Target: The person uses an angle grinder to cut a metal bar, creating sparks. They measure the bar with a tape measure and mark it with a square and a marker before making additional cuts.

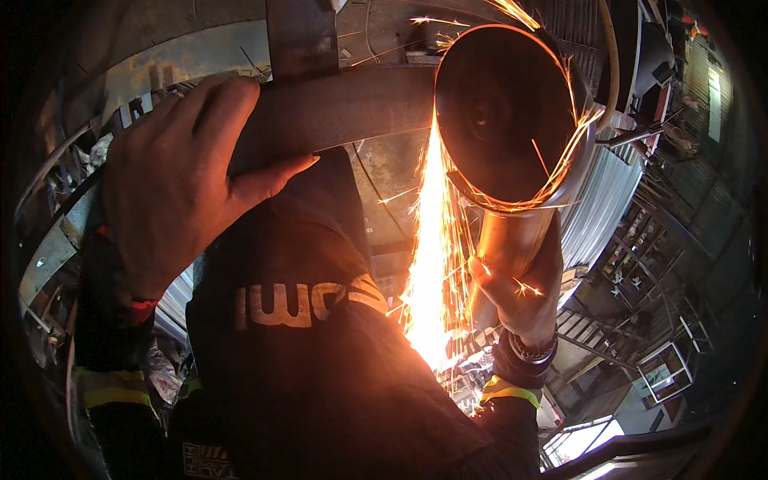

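In my right hand (524,300) is an angle grinder (510,240), my fingers wrapped round its body. Its large dark round disc (512,116) meets the right end of a flat-sided metal bar (360,110). From that contact a bright stream of sparks (432,296) pours down toward my clothing, and more sparks circle the disc's rim. My left hand (172,180) grips the bar's left part, fingers over the top and thumb along its lower side. The left fingertips are hidden behind the bar.
Another metal bar (302,36) runs up from the held one. Ribbed metal sheeting (600,196) lies to the right, near a curved hose or cable (613,72). A pale rectangular frame (666,372) stands at the lower right, and metal scraps clutter the left side.
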{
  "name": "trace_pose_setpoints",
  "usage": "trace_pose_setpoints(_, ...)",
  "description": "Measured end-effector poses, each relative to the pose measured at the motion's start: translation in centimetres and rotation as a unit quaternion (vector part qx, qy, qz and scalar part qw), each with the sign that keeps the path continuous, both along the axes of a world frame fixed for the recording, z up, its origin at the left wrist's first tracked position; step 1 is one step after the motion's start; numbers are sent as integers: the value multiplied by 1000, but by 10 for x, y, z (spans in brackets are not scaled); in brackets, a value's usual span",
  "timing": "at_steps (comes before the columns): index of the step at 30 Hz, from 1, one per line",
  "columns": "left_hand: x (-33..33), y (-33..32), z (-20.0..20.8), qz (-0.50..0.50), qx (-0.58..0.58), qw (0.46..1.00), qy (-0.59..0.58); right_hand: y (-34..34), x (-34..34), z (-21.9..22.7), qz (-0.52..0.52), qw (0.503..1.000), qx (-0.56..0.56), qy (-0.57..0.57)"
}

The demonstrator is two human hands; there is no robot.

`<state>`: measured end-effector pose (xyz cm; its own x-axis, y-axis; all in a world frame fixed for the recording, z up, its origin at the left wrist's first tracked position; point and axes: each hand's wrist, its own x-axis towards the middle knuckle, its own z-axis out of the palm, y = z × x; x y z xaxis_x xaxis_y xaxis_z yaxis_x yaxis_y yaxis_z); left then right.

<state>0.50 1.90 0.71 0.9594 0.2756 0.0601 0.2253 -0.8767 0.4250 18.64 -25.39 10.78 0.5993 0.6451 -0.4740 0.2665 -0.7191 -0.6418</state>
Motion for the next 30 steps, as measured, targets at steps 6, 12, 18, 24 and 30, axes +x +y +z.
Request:
trace_pose_setpoints(6, 0, 1, 1, -1, -4, 1000, 24, -13, -7, 9, -31, 998, -54, 20)
trace_pose_setpoints(12, 1, 1, 3, -2, -15, 1000, 14, -12, -5, 10, 1, 1000, -25, 5)
trace_pose_setpoints(18, -1, 0, 0, -2, -6, 1000, 17, 4, 1, 3, -2, 1000, -13, -2)
trace_pose_setpoints(24, -2, 0, -1, 1, -9, 1000, 13, 12, 2, -3, -9, 999, 33, 4)
trace_pose_setpoints(30, -1, -3, 0, 6, -6, 1000, 28, 8, 0, -4, -9, 999, 38, 5)
